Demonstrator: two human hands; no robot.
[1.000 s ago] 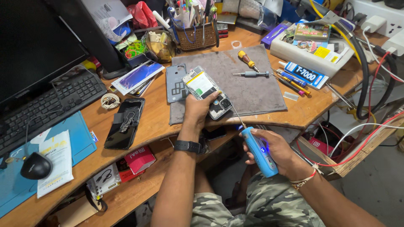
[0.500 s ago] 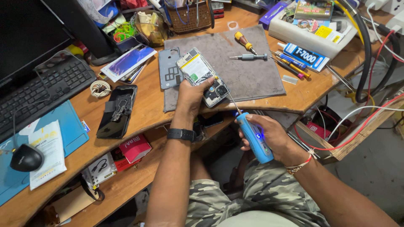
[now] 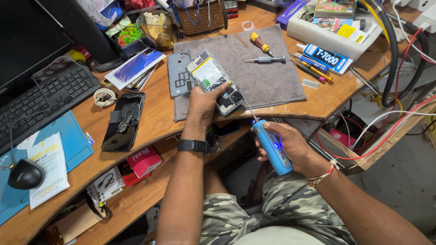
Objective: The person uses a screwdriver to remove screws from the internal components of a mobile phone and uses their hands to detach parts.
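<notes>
Cluttered wooden desk [image 3: 150, 122], grey mat [image 3: 268, 77]. Left hand [image 3: 203, 102] grips opened phone [image 3: 215, 81] at mat's near edge, steadying it; right hand [image 3: 290, 145] grasps blue electric screwdriver [image 3: 271, 146], bit angled toward phone's camera end.

Desk's a mess: black keyboard [image 3: 43, 97], mouse [image 3: 25, 174], yellow-handled screwdriver [image 3: 260, 42], glue tube [image 3: 324, 56], maybe rubber bands [image 3: 129, 34].
</notes>
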